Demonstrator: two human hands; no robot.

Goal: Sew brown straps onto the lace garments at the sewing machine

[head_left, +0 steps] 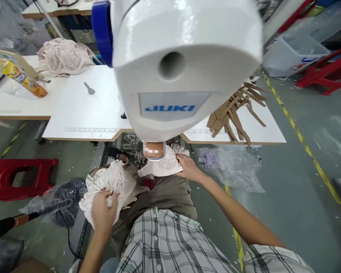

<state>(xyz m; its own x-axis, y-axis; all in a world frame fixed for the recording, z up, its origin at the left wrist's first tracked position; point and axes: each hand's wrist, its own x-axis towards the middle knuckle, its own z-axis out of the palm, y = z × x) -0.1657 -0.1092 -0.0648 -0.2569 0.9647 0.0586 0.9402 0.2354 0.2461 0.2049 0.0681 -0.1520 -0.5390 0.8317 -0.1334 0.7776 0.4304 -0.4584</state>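
A white sewing machine point(187, 68) marked JUKI fills the upper middle of the head view. Below its head, my right hand point(188, 167) grips the right side of a cream lace garment point(161, 165), with the fingers partly hidden by the cloth. My left hand point(104, 210) is closed on the edge of a pile of cream lace garments point(113, 182) over my left thigh. The pile lies just left of the garment in my right hand. The machine's needle area is hidden behind its head.
Brown strips point(230, 113) hang over the right table edge. On the white table point(93, 110) are a small grey tool point(89, 88), a cream garment heap point(64, 57) and a yellow bottle point(19, 76). A red stool point(45, 170) stands at left, plastic bags point(233, 167) at right.
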